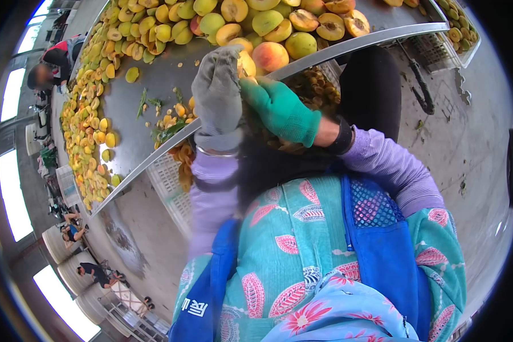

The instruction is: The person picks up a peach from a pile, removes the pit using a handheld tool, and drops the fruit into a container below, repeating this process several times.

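Observation:
My left hand [218,85], in a grey glove, is closed around a yellow peach piece [245,64] just above the table's near rim. From the right, my right hand [282,111] in a green glove reaches the same piece, its fingers curled and fingertips against the fruit's lower side. The gloves hide part of the fruit, and whether a small tool or pit sits between the fingers cannot be seen. Right beside them lies a whole red-yellow peach [271,56]. Behind it is a heap of whole and halved peaches [265,23], some with the pit showing.
A metal table [174,74] with a raised rim carries peach halves along its far left side, plus loose pits and leaves. Below the rim stand a white crate [171,185] and discarded fruit pieces [313,85]. More crates [433,51] are at right. Other people [57,65] are at left.

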Demonstrator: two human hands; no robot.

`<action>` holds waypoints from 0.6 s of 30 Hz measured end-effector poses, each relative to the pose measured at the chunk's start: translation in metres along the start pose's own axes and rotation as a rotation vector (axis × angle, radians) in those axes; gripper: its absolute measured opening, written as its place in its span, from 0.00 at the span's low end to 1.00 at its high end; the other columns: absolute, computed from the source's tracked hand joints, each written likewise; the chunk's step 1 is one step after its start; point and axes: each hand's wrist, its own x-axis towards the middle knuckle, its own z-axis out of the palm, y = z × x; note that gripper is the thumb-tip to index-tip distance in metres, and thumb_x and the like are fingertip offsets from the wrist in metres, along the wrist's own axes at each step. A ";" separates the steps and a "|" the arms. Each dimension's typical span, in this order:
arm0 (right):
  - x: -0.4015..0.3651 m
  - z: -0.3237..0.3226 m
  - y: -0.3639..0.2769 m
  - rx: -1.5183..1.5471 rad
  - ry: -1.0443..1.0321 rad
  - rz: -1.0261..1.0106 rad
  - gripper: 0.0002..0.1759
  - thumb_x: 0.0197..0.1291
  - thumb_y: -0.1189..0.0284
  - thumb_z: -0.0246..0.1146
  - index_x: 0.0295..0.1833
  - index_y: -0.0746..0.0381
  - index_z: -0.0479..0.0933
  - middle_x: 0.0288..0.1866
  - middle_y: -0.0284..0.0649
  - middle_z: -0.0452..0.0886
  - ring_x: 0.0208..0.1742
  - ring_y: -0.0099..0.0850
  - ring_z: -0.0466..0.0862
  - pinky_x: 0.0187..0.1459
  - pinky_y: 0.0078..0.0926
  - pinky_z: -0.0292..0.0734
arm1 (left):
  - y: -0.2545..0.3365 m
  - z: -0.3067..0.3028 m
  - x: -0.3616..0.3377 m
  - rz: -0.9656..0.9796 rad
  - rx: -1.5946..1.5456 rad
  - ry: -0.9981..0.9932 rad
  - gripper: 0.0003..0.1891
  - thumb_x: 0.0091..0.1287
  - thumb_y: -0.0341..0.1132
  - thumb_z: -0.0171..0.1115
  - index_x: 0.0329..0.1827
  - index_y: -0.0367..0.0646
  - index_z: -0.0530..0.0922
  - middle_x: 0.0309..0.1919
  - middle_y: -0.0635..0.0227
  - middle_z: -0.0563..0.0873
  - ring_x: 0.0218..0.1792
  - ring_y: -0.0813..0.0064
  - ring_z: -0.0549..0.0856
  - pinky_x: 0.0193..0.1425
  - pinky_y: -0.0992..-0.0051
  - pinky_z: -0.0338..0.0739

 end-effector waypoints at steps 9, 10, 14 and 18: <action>0.009 0.021 -0.007 0.863 -0.339 0.316 0.23 0.72 0.45 0.46 0.34 0.51 0.70 0.16 0.27 0.64 0.13 0.22 0.65 0.16 0.21 0.59 | 0.031 -0.015 0.034 -0.097 0.348 -0.304 0.13 0.74 0.39 0.55 0.46 0.39 0.83 0.35 0.66 0.88 0.33 0.76 0.85 0.40 0.74 0.81; 0.006 0.022 -0.008 1.005 -0.431 0.275 0.22 0.72 0.45 0.46 0.36 0.51 0.71 0.17 0.25 0.64 0.14 0.20 0.64 0.17 0.20 0.59 | 0.037 -0.013 0.032 -0.130 0.170 -0.346 0.14 0.74 0.39 0.54 0.47 0.38 0.82 0.35 0.66 0.88 0.32 0.76 0.85 0.40 0.73 0.81; 0.007 0.018 -0.011 1.279 -0.684 0.252 0.22 0.73 0.47 0.47 0.36 0.52 0.71 0.16 0.24 0.65 0.14 0.20 0.64 0.20 0.21 0.60 | 0.027 -0.019 0.014 -0.194 -0.256 -0.281 0.17 0.75 0.40 0.47 0.55 0.38 0.78 0.35 0.64 0.86 0.32 0.73 0.85 0.38 0.76 0.81; -0.014 0.014 -0.012 1.198 -0.713 0.350 0.22 0.73 0.47 0.48 0.36 0.53 0.72 0.15 0.24 0.65 0.13 0.20 0.64 0.19 0.21 0.60 | -0.001 -0.093 -0.039 -0.289 -0.040 0.220 0.18 0.70 0.40 0.56 0.57 0.39 0.78 0.35 0.60 0.85 0.31 0.70 0.84 0.36 0.77 0.79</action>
